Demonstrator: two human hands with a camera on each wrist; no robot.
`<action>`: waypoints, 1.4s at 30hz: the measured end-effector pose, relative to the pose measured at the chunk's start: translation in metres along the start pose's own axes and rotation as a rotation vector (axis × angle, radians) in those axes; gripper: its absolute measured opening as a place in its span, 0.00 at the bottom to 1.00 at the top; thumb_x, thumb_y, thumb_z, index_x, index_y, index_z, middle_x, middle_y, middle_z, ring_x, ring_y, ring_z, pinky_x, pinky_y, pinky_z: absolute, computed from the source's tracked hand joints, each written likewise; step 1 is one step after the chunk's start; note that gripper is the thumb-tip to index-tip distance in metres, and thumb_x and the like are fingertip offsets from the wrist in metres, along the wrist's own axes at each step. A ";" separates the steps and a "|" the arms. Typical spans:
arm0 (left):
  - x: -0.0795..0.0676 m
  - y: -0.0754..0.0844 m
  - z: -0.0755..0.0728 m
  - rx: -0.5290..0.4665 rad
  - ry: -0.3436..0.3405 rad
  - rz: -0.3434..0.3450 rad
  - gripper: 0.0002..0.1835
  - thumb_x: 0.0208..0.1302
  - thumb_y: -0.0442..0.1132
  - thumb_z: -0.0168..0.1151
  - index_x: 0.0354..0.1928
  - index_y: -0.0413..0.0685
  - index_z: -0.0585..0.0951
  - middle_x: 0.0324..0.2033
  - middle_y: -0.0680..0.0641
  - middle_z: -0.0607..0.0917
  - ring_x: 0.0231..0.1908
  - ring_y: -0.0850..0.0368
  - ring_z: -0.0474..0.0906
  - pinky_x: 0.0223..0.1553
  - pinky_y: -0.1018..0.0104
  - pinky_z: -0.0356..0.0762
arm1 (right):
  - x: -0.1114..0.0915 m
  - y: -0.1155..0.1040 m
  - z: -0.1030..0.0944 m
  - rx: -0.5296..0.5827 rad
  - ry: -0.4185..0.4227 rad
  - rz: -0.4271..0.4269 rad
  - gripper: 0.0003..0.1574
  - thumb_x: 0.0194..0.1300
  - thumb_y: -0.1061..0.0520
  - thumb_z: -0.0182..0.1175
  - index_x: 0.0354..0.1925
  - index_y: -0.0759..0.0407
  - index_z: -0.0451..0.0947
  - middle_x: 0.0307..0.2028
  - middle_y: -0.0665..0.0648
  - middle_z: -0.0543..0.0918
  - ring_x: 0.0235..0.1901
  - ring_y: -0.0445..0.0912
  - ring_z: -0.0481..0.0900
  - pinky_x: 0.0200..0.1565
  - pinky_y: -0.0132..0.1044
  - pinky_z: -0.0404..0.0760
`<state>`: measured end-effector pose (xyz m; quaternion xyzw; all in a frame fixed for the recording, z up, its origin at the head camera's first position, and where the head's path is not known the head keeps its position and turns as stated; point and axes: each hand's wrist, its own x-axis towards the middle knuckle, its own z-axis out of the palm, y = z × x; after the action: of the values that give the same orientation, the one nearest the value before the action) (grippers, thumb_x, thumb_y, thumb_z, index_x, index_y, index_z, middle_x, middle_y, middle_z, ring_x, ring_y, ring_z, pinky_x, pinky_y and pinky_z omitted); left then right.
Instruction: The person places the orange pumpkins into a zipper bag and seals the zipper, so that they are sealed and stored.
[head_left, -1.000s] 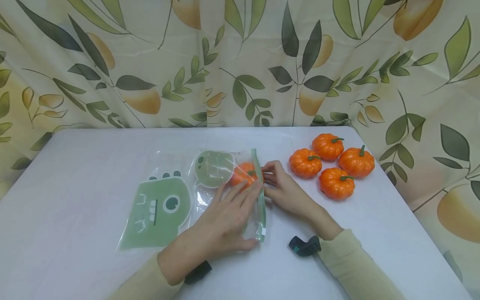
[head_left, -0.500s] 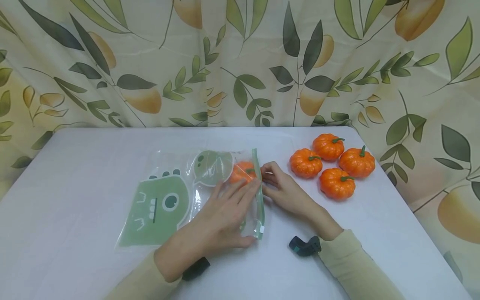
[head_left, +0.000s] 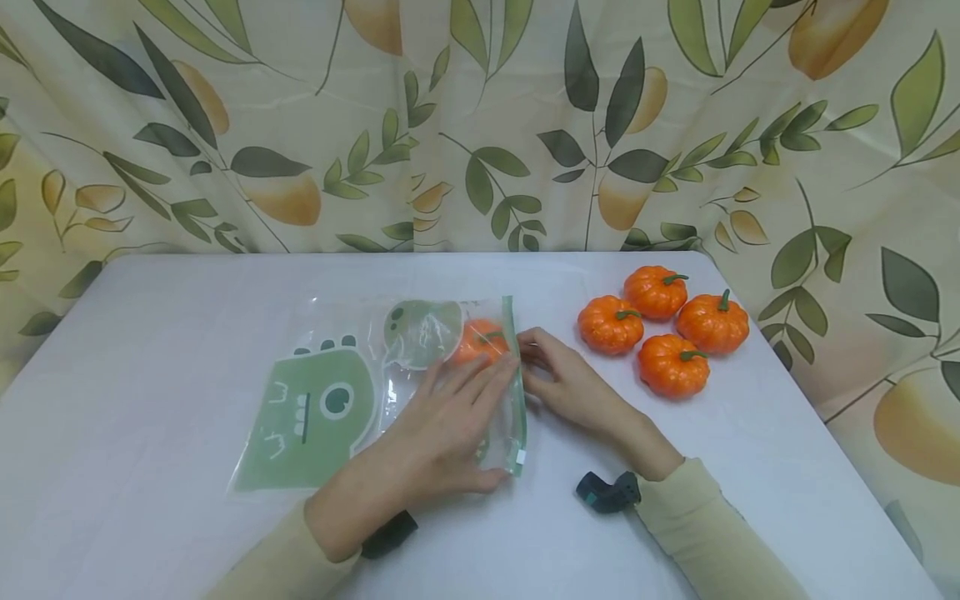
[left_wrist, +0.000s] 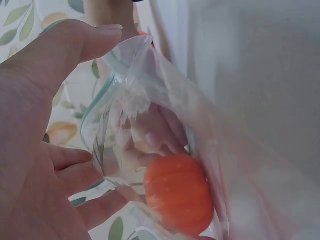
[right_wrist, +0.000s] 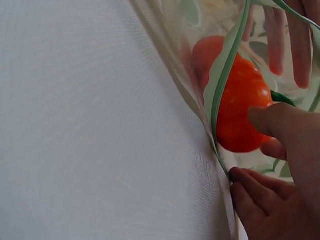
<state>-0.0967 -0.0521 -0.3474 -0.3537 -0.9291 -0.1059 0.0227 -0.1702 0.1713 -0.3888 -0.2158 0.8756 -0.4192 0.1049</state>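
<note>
A clear zip bag point(head_left: 401, 392) with green dinosaur prints lies on the table, its green-edged mouth point(right_wrist: 220, 95) facing right. Inside the mouth sits a small orange pumpkin point(head_left: 480, 337) with a green stem, partly covered by my left hand point(head_left: 442, 425). That hand rests over the bag, fingers extended toward the mouth; in the left wrist view thumb and fingers are spread around the film, with the pumpkin point(left_wrist: 177, 195) showing through. My right hand point(head_left: 573, 383) is at the mouth, its thumb point(right_wrist: 272, 117) against the pumpkin point(right_wrist: 242, 120) and other fingertips point(right_wrist: 240, 180) by the bag's edge.
Several more orange pumpkins point(head_left: 675, 367) stand grouped at the right of the white table point(head_left: 150, 375). A dark wrist device point(head_left: 607, 492) is at the right sleeve and another point(head_left: 390, 533) at the left. A leaf-patterned curtain point(head_left: 480, 125) hangs behind the table.
The pumpkin has slid a little left, deeper into the bag, and the bag has shifted slightly left too. Both hands stay at the mouth, with slight leftward movement.
</note>
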 end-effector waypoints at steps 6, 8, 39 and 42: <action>0.001 -0.001 -0.002 -0.020 -0.001 0.017 0.62 0.49 0.65 0.71 0.79 0.48 0.48 0.76 0.51 0.59 0.77 0.50 0.53 0.74 0.37 0.47 | -0.002 -0.002 0.000 -0.129 -0.032 -0.074 0.32 0.69 0.60 0.57 0.70 0.52 0.67 0.67 0.55 0.70 0.68 0.51 0.69 0.69 0.55 0.67; 0.002 0.000 -0.002 -0.038 -0.037 0.008 0.62 0.50 0.65 0.71 0.79 0.49 0.47 0.77 0.51 0.58 0.77 0.50 0.51 0.75 0.37 0.45 | -0.002 -0.003 0.001 -0.168 -0.043 -0.070 0.33 0.69 0.60 0.56 0.71 0.52 0.66 0.67 0.55 0.69 0.67 0.52 0.68 0.70 0.56 0.66; -0.001 0.005 0.008 0.170 -0.029 -0.075 0.66 0.45 0.72 0.69 0.78 0.44 0.51 0.78 0.39 0.49 0.79 0.41 0.39 0.74 0.34 0.42 | -0.019 -0.001 -0.070 -0.463 0.434 0.163 0.23 0.69 0.60 0.55 0.59 0.69 0.72 0.64 0.71 0.67 0.63 0.66 0.66 0.63 0.66 0.69; -0.002 0.006 0.009 0.195 -0.049 -0.098 0.68 0.43 0.70 0.72 0.78 0.46 0.49 0.79 0.40 0.46 0.79 0.40 0.38 0.74 0.32 0.41 | -0.019 0.000 -0.071 -0.501 0.400 0.236 0.28 0.70 0.58 0.55 0.63 0.71 0.68 0.64 0.73 0.64 0.61 0.67 0.66 0.61 0.66 0.71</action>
<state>-0.0908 -0.0472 -0.3553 -0.3065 -0.9514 -0.0073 0.0291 -0.1791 0.2295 -0.3445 -0.0458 0.9736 -0.2099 -0.0774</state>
